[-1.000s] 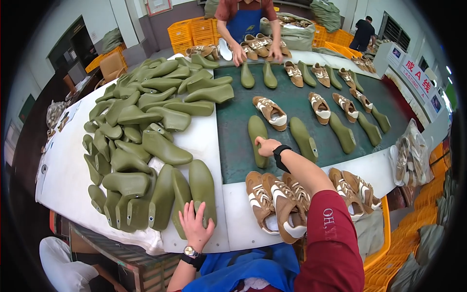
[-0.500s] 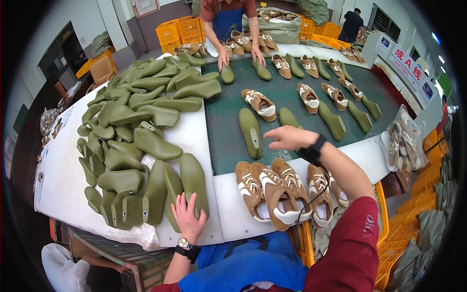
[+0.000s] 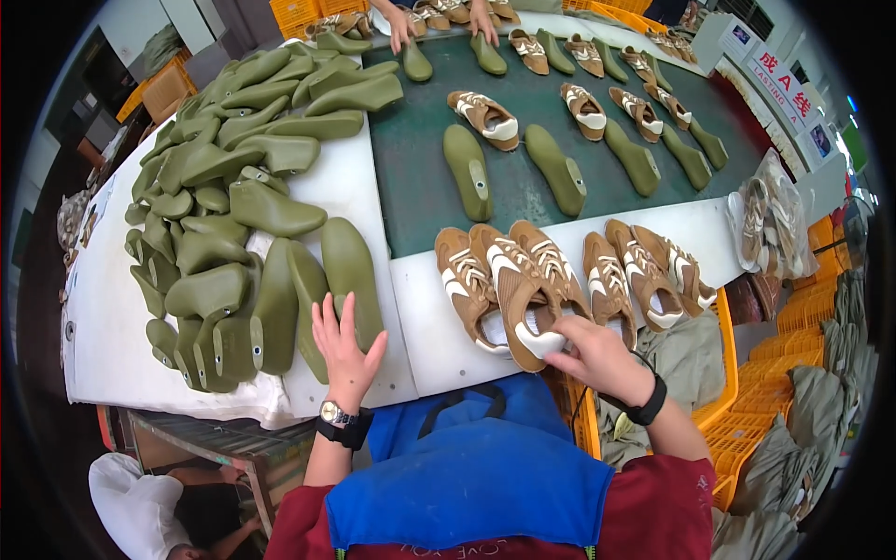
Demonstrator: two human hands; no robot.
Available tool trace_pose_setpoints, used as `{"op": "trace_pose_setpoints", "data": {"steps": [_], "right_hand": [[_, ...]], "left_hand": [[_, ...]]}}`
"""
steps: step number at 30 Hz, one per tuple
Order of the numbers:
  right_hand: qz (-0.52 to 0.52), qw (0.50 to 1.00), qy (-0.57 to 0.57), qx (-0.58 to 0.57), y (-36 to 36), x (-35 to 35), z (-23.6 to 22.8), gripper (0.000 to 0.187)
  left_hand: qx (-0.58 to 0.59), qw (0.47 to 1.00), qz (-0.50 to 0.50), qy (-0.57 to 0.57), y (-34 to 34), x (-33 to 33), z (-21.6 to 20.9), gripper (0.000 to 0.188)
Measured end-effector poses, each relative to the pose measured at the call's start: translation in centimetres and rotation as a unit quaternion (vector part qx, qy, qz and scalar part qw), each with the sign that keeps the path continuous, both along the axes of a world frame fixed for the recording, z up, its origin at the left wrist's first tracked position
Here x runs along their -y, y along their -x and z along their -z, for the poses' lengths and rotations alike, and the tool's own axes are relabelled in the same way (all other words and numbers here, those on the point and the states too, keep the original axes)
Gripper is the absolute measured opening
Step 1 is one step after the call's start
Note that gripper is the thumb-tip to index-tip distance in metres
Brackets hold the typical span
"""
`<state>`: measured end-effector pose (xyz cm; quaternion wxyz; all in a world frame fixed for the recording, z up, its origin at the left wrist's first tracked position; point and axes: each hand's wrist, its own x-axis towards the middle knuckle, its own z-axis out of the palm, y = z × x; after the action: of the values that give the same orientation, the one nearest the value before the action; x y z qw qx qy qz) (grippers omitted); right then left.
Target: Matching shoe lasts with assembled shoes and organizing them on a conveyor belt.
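Note:
My left hand, fingers spread, is over the near ends of two olive-green shoe lasts, the closest being a large last lying sole up. It grips nothing; whether the fingertips touch a last I cannot tell. At the table's near edge, my right hand pinches the white heel of a brown and white sneaker, thumb and fingers around its back rim. That sneaker rests between two similar ones, and three more sneakers stand just to the right. A heap of shoe lasts covers the left side of the white table.
On the green conveyor belt stand rows of sneakers and lasts, including a single last. Across it, a co-worker's hands touch two lasts. Yellow crates with grey-green cloth stand at right, near a bagged bundle of shoes.
My right hand has come back from above the belt to a near sneaker's heel. My left hand's fingers have spread from the last. The view has tilted downward.

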<state>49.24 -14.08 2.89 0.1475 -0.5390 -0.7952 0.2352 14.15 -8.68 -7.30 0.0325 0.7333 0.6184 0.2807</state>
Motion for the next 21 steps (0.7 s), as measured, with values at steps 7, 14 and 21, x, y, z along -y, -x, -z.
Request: {"op": "trace_pose_setpoints", "data": {"steps": [7,14,21], "right_hand": [[0.05,0.981,-0.138,-0.125,3.3,0.3,-0.1,0.028],[-0.032,0.982,-0.099,-0.159,4.1,-0.9,-3.0,0.028],[0.033,0.993,-0.044,-0.101,1.8,-8.2,-7.8,0.034]], "left_hand": [[0.093,0.983,0.157,-0.022,-4.9,1.0,-4.3,0.052],[0.064,0.938,0.331,0.08,-8.2,1.8,-1.7,0.052],[0.089,0.958,0.257,0.091,-5.4,3.3,1.7,0.052]]}}
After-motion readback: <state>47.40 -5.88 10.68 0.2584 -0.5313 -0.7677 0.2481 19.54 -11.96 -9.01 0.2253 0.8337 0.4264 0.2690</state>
